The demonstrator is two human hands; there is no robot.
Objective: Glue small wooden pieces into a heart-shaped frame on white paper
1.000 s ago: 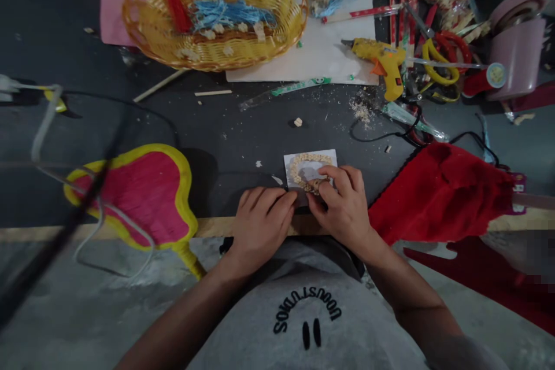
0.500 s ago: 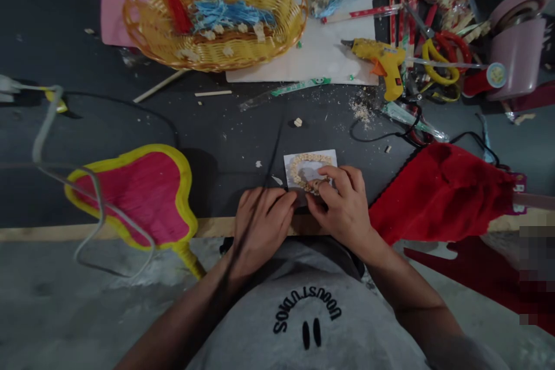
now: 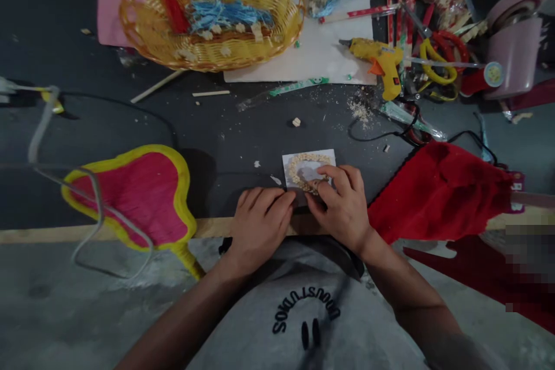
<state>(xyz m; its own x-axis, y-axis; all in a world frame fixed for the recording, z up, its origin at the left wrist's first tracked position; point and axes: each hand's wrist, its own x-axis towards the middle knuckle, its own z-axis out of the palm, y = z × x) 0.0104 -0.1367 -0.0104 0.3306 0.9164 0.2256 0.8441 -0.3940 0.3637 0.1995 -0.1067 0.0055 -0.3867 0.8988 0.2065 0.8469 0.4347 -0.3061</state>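
A small white card lies near the table's front edge, bearing a ring of small beige pieces. My left hand rests at the card's lower left corner, fingers lying on the table and the innermost digit touching the corner. Over the lower right of the ring, my right hand has its thumb and fingers drawn together in a pinch. Whatever sits between those fingertips is too small and too covered to make out. A single beige piece lies on the table beyond the card.
Behind are a wicker basket with blue tassels, a yellow glue gun, scissors and a thread spool. A pink fan with yellow rim overhangs the edge at left; red cloth lies at right.
The whole view has shifted very slightly. Both hands keep almost the same pose at the card, and the dark strand across my left hand now hangs over the shirt.
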